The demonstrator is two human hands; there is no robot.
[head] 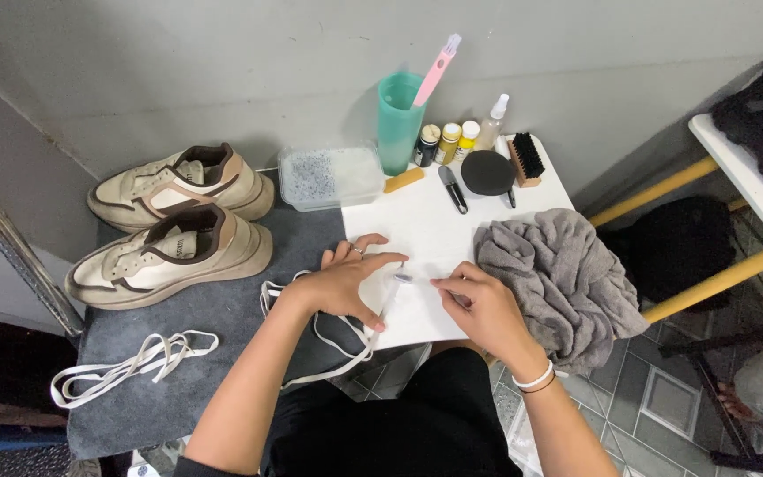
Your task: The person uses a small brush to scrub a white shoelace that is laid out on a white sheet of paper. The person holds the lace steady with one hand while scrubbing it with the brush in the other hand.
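Both hands, left hand [346, 284] and right hand [479, 305], pinch a white shoelace [346, 349] at the counter's [417, 221] front edge; loose end may slip off.

We see two cream sneakers [174, 221] with brown trim on a dark grey mat [222, 309]. The loose shoelace [130, 364] on the mat is white, and so is the lace [346, 340] by the left hand [346, 283]. The table [426, 225] top is white. On it we see a grey towel [558, 283], a teal cup [399, 124] holding a pink brush [437, 69], small bottles with yellow and tan caps [448, 137], a round black tin [487, 172] and a wooden brush with black bristles [525, 159]. The clear box [328, 177] shows blue-speckled white contents. The right hand's [483, 305] wrist bears white and brown bands [536, 380].
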